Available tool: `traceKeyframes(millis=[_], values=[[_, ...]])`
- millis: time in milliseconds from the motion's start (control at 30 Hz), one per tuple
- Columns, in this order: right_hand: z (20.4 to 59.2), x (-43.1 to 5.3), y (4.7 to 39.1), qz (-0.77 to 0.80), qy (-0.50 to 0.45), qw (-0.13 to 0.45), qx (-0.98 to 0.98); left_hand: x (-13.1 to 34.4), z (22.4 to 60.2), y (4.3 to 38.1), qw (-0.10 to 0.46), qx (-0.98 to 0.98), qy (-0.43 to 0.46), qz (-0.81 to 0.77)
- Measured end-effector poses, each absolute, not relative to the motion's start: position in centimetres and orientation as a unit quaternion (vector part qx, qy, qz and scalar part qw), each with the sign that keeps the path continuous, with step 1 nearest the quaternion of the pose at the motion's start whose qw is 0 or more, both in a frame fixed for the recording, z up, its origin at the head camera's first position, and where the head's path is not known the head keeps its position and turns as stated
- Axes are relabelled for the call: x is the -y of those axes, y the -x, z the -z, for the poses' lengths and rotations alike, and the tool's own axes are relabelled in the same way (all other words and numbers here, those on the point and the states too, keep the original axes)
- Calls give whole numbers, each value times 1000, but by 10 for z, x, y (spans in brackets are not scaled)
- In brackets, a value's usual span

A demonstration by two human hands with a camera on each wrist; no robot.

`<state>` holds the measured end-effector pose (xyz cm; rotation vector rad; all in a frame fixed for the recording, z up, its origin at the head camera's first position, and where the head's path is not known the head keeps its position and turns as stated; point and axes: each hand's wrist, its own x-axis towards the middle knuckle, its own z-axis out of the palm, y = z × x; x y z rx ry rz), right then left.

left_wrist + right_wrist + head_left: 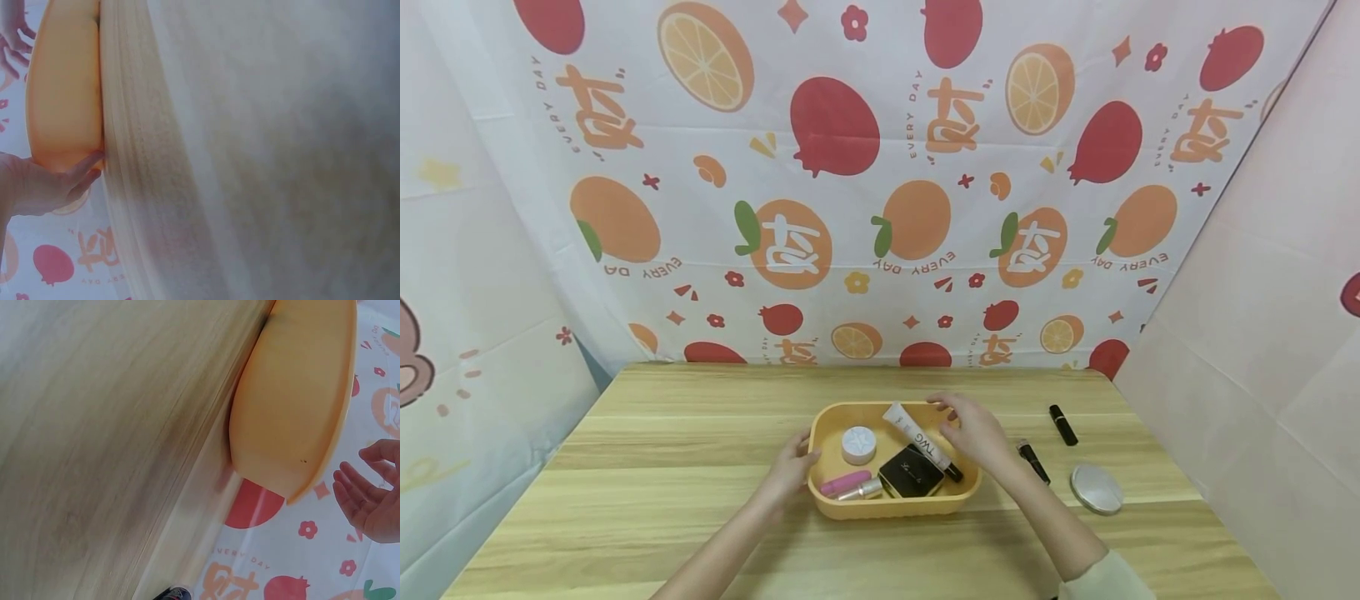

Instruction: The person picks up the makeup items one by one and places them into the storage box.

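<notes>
A yellow plastic basket (891,508) stands on the wooden table. My left hand (788,473) holds its left end, thumb at the rim and fingers along the outer wall. Over the basket's right end hovers my right hand (976,429), fingers loosely bent with nothing between them. Inside lie a white round jar (858,446) with a star on its lid, a pink tube (846,482), a silvery lipstick tube (861,490) and a black square case (912,472). A white squeeze tube (917,436) with a black cap leans across the case.
Right of the basket, a black tube (1063,425), a black lipstick-like tube (1033,461) and a round silver compact (1097,488) lie on the table (685,467). A fruit-print cloth (865,200) hangs behind the table's back edge.
</notes>
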<state>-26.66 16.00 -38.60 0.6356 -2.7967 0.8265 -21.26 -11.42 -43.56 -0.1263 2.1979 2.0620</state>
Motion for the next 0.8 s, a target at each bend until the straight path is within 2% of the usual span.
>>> traceKeyframes(millis=[800], values=[[386, -189, 274, -278, -169, 100, 940, 114, 432, 214, 64, -727, 44, -682]])
